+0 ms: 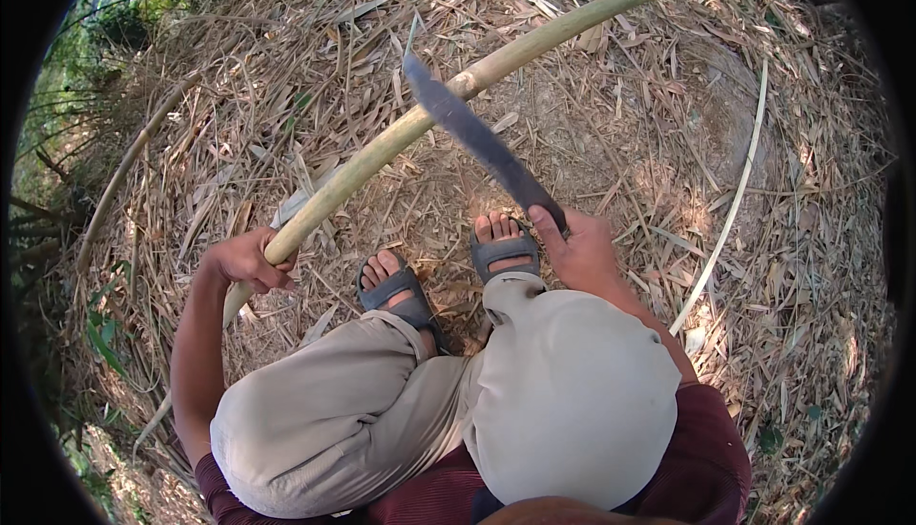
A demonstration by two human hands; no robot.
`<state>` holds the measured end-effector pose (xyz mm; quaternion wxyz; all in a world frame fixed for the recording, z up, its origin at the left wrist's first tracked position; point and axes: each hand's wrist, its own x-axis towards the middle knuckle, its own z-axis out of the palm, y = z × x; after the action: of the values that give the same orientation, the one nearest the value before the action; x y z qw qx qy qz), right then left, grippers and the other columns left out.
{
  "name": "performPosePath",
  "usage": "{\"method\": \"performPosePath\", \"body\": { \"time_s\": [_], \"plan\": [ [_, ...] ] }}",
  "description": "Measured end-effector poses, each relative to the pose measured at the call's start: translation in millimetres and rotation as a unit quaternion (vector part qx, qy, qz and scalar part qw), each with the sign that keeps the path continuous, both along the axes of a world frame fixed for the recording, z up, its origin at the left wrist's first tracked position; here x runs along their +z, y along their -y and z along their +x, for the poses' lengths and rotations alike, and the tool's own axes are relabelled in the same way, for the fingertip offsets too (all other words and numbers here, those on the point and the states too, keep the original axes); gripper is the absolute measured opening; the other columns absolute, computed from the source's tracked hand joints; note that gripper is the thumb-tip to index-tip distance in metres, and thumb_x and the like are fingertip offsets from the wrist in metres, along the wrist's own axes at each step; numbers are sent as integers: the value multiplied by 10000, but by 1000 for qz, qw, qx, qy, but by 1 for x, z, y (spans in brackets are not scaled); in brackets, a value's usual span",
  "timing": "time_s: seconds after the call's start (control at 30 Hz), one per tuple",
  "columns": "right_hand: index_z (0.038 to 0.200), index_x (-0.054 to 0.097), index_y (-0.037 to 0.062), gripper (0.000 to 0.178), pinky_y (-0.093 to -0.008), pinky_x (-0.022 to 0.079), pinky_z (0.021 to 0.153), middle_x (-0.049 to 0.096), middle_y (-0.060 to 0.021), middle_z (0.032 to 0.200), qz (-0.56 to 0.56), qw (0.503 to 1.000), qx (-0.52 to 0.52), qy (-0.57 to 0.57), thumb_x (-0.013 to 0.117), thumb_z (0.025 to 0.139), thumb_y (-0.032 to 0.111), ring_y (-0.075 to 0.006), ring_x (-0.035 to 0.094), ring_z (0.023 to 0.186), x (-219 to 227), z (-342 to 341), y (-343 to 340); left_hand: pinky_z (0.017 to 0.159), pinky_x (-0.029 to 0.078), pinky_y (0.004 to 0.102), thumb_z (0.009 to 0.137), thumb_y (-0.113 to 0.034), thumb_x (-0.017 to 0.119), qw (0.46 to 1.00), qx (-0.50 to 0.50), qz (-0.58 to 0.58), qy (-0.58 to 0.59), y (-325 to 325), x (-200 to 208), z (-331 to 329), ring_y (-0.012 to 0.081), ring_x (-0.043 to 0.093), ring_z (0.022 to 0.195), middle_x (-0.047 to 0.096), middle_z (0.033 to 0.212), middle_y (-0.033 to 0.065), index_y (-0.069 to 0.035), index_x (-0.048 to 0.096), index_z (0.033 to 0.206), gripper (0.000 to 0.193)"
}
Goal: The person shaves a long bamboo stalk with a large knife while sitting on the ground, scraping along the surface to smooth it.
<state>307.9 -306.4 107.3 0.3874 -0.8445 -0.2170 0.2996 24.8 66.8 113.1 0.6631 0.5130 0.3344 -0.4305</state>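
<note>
A long yellow-green bamboo pole (pixel 382 148) runs slantwise from the lower left to the far upper right. My left hand (pixel 250 260) is closed around its near part. In my right hand (pixel 580 250) is a machete (pixel 482 143) with a dark blade, gripped at its handle end; the handle is mostly hidden by the fingers. The blade points up and left and crosses over the pole near its middle. Whether the blade touches the pole I cannot tell. A joint ring shows on the pole just right of the blade.
Dry leaves and bamboo litter (pixel 611 143) cover the ground. A thin pale strip (pixel 735 200) lies at the right, and a brownish stalk (pixel 129 167) curves at the left. My sandalled feet (pixel 396 291) stand below the pole. Green plants (pixel 105 38) grow at the upper left.
</note>
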Motion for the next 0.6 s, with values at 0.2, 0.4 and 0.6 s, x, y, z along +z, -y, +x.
{"method": "performPosePath", "body": {
  "time_s": [0.2,0.4,0.6],
  "plan": [
    [811,671,-24,464,-380,429,515,574,-127,573,0,993,-113,-34,644,986,406,-186,535,509,-12,3,1,587,528,280,729,131,669,1000,4,19,-25,1,12,9,63,482,475,442,572,-37,-100,434,654,338],
    [749,637,-4,476,-288,381,455,524,-20,548,5,999,-37,13,618,1011,393,-89,489,476,-4,10,1,446,414,257,723,120,710,1000,5,30,2,2,-2,2,75,511,500,474,597,-27,-99,436,662,356],
    [792,648,-40,488,-360,406,502,530,-97,554,-6,986,142,87,633,995,404,-157,477,511,25,10,-8,412,384,259,737,89,756,998,11,54,1,7,3,3,67,507,470,479,579,-31,-116,444,660,382]
  ]
}}
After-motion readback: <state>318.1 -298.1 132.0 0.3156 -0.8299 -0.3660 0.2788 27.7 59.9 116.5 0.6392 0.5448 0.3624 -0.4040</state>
